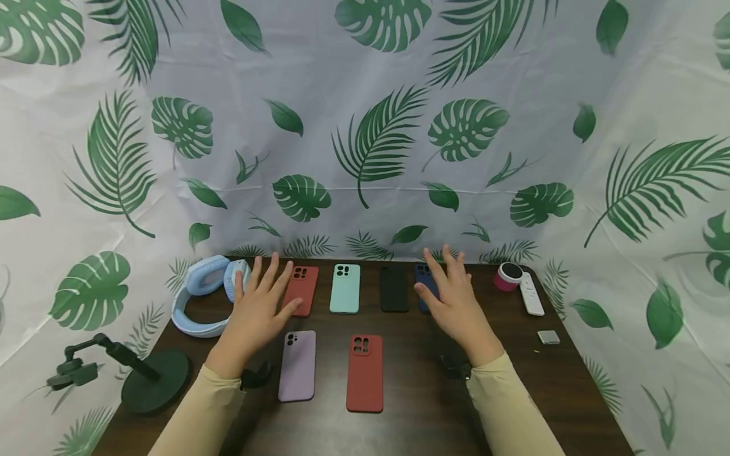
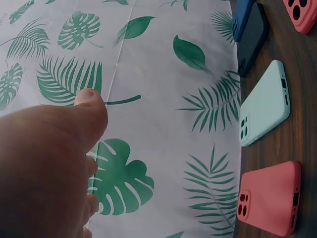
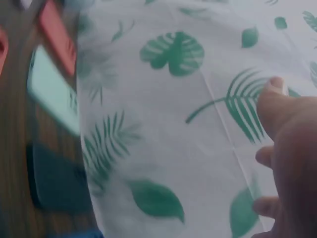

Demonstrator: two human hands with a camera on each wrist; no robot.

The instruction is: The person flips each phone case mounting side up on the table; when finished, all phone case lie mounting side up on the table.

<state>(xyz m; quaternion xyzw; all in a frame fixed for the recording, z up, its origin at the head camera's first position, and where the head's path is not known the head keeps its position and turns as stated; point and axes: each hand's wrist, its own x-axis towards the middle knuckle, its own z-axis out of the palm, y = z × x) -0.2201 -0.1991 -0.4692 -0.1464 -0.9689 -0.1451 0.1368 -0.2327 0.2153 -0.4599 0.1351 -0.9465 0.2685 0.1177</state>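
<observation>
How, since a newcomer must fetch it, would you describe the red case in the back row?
On the dark table, look along the back row. The red case is leftmost, between headphones and mint case; the other red case lies nearer.

The left hand [image 1: 258, 318] and right hand [image 1: 456, 305] are held raised, fingers [image 1: 270, 270] spread, with both forearms [image 1: 201, 410] extended forward.

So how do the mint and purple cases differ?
The mint case is pale green; the purple case lilac. The mint case lies farther back than the purple case. The mint case's camera block is wider than the purple case's. Both lie camera-side up, untouched.
</observation>
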